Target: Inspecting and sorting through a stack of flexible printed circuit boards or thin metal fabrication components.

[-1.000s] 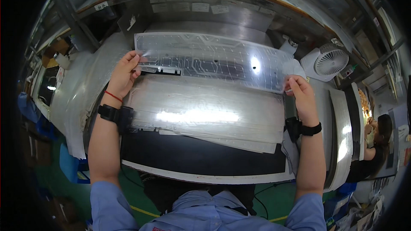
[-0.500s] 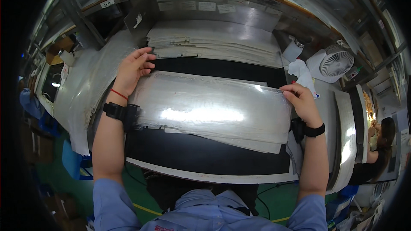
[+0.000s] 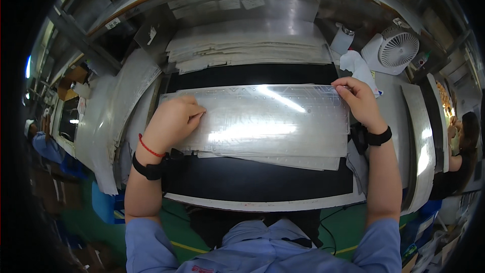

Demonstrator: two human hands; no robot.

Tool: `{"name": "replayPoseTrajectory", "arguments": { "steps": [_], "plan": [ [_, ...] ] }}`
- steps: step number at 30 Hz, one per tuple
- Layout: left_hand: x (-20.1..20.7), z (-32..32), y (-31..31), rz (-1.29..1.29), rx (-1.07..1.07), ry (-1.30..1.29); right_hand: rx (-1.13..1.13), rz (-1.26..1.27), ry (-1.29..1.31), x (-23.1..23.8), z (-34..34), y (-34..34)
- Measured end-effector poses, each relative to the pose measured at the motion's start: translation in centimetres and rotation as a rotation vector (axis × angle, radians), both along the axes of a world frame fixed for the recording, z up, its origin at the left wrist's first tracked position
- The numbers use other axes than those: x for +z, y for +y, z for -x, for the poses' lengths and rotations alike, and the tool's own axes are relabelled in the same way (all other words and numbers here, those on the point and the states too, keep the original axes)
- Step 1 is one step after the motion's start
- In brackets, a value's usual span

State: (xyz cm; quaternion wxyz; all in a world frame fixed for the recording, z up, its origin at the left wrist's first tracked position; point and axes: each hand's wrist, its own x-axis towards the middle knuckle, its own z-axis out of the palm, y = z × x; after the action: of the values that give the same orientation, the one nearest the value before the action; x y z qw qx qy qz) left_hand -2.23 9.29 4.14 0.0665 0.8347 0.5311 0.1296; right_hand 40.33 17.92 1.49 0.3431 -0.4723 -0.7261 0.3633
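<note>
A stack of thin, shiny translucent sheets (image 3: 273, 121) lies across the black mat in front of me. My right hand (image 3: 359, 102) pinches the far right corner of the top sheet between thumb and fingers. Above the left part of that sheet is my left hand (image 3: 174, 124), its thumb and fingertips pressed together. Whatever those fingertips hold, if anything, is too small to make out. Glare covers much of the sheet's middle. Lower sheets stick out unevenly along the near edge.
Behind the black mat (image 3: 262, 184) lies another pile of sheets (image 3: 247, 48). More sheets (image 3: 108, 116) lie at the left, and further ones (image 3: 418, 146) at the right. A white fan (image 3: 394, 50), a bottle (image 3: 342, 39) and a crumpled white cloth (image 3: 356, 64) stand back right. Another person (image 3: 457, 151) works far right.
My left hand has come down and inward from beyond the stack's far left corner, its spread fingers closing into a pinch. My right hand stays at the right corner. The view has shifted slightly.
</note>
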Motion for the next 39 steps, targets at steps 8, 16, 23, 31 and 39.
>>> {"name": "replayPoseTrajectory", "arguments": {
  "steps": [8,16,23,31,39],
  "plan": [
    [0.68,-0.46,-0.67,0.029,-0.012,0.017,0.024,-0.057,-0.017,-0.30,-0.18,0.31],
    [0.65,-0.65,-0.74,0.008,-0.031,0.054,0.038,-0.083,-0.027,-0.12,-0.29,0.27],
    [0.70,-0.78,-0.92,0.002,-0.032,0.069,0.030,-0.049,-0.022,-0.17,-0.29,0.34],
    [0.73,-0.84,-1.02,-0.003,-0.027,0.088,0.027,-0.058,-0.045,-0.10,-0.36,0.33],
    [0.67,-0.75,-0.77,0.004,-0.037,0.089,0.020,-0.043,-0.047,0.00,-0.39,0.22]
  ]
}}
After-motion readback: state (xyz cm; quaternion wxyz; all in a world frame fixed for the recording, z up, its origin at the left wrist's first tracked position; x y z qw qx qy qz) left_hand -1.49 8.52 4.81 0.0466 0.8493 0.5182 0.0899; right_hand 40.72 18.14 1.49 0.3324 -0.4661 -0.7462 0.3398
